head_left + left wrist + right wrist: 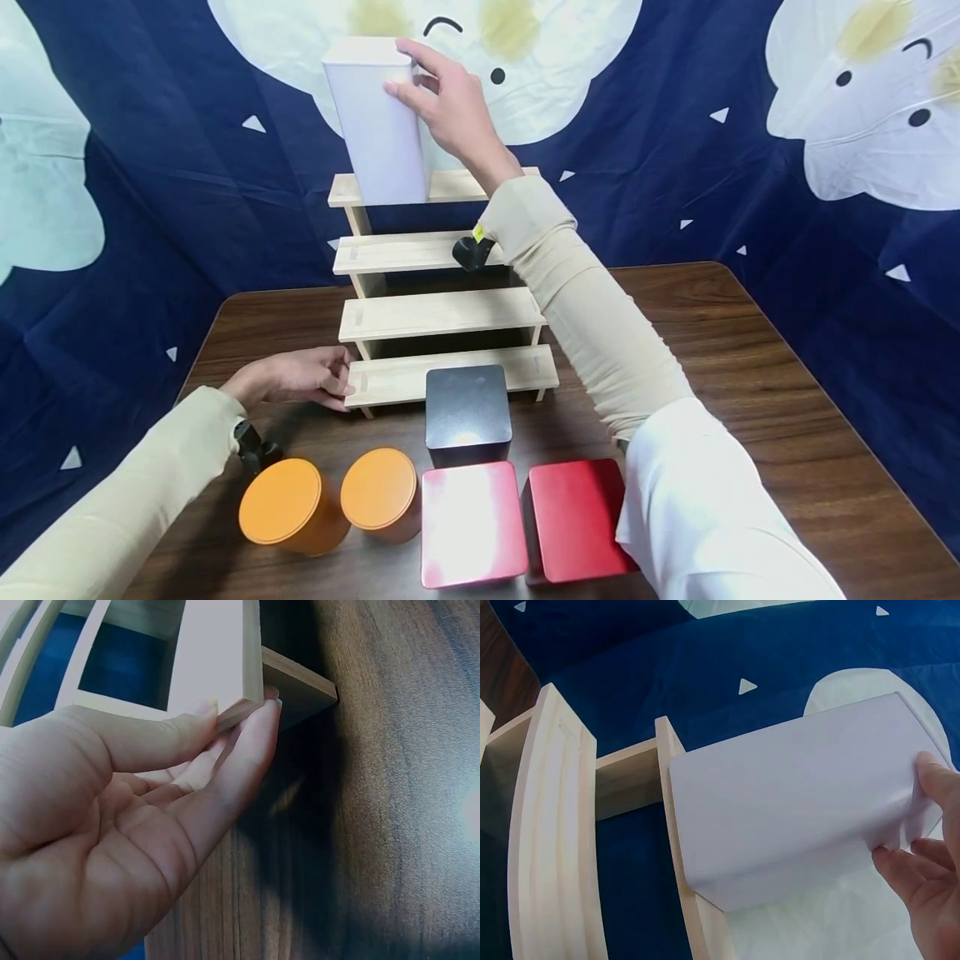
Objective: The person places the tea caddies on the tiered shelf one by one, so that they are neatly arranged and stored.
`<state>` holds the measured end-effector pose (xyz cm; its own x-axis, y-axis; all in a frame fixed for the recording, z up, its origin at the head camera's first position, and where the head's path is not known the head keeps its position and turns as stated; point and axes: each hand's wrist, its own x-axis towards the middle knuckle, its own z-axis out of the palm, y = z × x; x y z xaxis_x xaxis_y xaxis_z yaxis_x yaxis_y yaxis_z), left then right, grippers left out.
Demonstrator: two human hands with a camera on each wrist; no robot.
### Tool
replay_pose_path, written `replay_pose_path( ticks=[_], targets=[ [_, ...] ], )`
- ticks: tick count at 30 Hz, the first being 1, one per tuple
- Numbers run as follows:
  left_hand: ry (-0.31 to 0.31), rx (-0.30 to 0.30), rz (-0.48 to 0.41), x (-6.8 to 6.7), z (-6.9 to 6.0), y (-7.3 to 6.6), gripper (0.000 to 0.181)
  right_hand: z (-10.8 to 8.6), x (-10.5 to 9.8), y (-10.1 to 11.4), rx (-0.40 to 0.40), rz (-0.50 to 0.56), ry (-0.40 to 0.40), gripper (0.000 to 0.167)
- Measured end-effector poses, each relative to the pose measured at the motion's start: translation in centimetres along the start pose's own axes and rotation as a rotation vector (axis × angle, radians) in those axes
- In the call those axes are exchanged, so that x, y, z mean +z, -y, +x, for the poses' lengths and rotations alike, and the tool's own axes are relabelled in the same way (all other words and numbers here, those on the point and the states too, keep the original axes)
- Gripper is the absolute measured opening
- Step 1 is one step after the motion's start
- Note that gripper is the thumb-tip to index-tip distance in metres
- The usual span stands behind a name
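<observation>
A tall white box (378, 125) stands upright at the left end of the top step of a pale wooden tiered shelf (442, 315). My right hand (453, 104) holds that box near its upper right corner, and the right wrist view shows the fingertips (889, 859) on its surface. Down at the lowest step, my left hand (307, 379) grips the left end of the board. In the left wrist view the thumb (161, 742) lies on the board's upper face and other fingers reach beneath its edge.
In front of the shelf stands a black tin (468, 408). Nearer are two orange round tins (281, 500), a pink square tin (474, 525) and a red tin (577, 521). All rest on a dark wooden table (720, 358). A blue cloth (645, 192) with clouds hangs behind.
</observation>
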<state>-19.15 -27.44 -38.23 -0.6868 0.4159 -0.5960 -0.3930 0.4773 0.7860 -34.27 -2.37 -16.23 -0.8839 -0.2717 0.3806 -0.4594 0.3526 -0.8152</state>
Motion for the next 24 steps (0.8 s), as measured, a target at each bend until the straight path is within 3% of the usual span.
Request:
replay_pose_path(
  ticks=[24],
  targets=[
    [-0.006, -0.004, -0.049, 0.37, -0.22, 0.28, 0.035, 0.52, 0.01, -0.3, 0.008, -0.029, 0.056, 0.058]
  ],
)
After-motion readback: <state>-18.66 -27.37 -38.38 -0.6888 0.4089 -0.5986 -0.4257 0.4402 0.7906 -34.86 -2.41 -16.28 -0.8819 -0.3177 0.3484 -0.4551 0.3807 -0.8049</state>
